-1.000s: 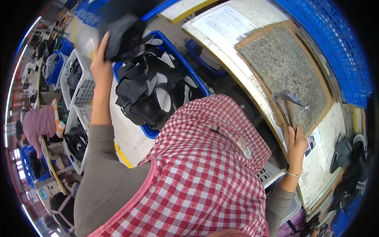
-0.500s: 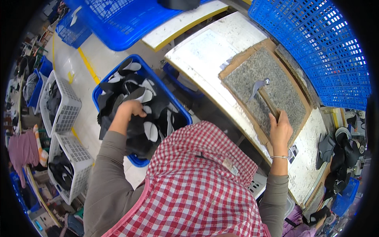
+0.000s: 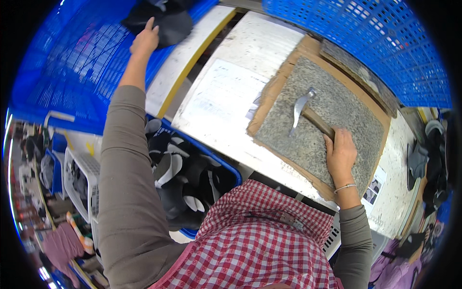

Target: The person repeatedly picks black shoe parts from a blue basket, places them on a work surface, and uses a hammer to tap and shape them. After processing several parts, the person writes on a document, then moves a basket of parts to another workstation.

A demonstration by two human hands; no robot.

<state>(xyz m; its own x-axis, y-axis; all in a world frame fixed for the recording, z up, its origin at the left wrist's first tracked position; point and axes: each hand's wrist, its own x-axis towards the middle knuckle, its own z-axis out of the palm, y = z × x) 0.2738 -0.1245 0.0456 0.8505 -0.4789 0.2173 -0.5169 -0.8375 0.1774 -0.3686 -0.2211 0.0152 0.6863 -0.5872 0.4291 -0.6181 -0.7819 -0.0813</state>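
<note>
My right hand (image 3: pixel 342 153) is wrapped round the wooden handle of a hammer (image 3: pixel 317 120). Its metal head, with a long curved end, rests on or just above a speckled grey stone slab (image 3: pixel 358 115). At the upper left, my left hand (image 3: pixel 144 41) reaches over a large blue basket (image 3: pixel 62 77). Its thumb and index finger are stretched out at the edge of a black, curved shoe piece (image 3: pixel 171 26); the other fingers are partly hidden. Below that arm, a blue crate (image 3: pixel 231 174) holds many black and pale shoe pieces (image 3: pixel 169 166).
The slab lies on brown cardboard (image 3: pixel 263 108) on a white worktable (image 3: pixel 231 43), beside a printed sheet (image 3: pixel 224 89). Another blue basket (image 3: pixel 365 43) stands beyond. White crates (image 3: pixel 82 178) are on the left, and black shoe parts (image 3: pixel 417 161) lie at the right.
My left hand has left the shoe pieces in the crate and moved up and forward to the black piece in the large basket. The view has shifted; my right hand still holds the hammer over the slab.
</note>
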